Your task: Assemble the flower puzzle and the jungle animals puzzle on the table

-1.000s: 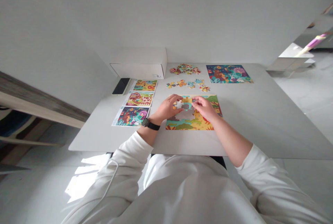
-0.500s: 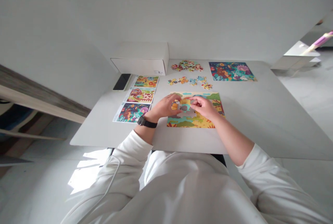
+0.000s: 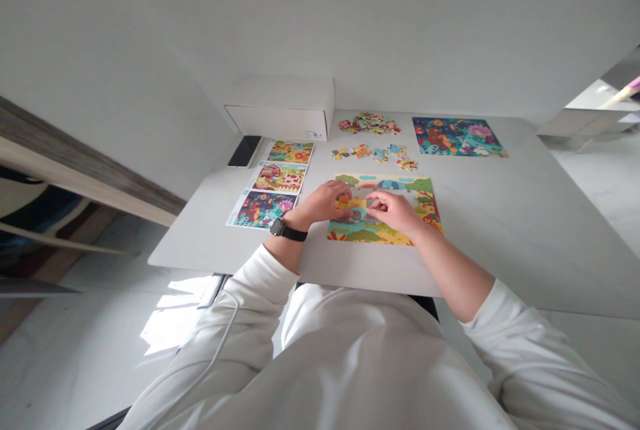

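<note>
Vs. 1 sec ago, the yellow cardboard jigsaw pieces [image 3: 353,202] no longer hang lifted; they now lie down in the gap of the colourful rectangular jigsaw puzzle [image 3: 385,183] on the pale grey table [image 3: 480,230]. The left hand [image 3: 324,202] and right hand [image 3: 393,211] stay close on them, fingers low; a real pinch I cannot tell.
</note>
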`<state>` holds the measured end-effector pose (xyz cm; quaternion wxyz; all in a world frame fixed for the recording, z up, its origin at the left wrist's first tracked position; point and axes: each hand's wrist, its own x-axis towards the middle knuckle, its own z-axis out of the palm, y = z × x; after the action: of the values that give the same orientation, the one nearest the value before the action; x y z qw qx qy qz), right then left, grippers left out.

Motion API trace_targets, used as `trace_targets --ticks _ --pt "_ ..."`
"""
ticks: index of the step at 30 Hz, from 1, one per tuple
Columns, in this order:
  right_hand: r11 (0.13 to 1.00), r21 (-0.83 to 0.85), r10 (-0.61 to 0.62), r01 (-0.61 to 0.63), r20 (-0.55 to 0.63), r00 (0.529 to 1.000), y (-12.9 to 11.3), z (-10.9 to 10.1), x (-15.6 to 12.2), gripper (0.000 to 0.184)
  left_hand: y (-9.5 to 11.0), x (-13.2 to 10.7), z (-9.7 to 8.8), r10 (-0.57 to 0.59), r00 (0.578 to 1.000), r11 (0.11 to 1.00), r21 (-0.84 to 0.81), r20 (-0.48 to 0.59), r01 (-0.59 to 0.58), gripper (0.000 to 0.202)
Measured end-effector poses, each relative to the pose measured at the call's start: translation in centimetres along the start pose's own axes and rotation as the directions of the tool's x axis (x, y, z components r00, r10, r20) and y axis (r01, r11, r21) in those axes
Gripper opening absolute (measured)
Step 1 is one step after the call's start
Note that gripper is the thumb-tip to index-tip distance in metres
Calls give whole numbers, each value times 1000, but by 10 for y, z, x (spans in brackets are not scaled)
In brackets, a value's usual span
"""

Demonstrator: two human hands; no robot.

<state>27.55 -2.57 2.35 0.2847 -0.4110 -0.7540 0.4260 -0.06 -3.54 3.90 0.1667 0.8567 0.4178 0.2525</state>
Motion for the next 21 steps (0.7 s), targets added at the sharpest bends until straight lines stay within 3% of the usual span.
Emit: trace_targets --ticks 21 --pt "917 -395 -38 47 29 999 -4 -1 0 33 2 0 4 -33 999 998 49 26 31 34"
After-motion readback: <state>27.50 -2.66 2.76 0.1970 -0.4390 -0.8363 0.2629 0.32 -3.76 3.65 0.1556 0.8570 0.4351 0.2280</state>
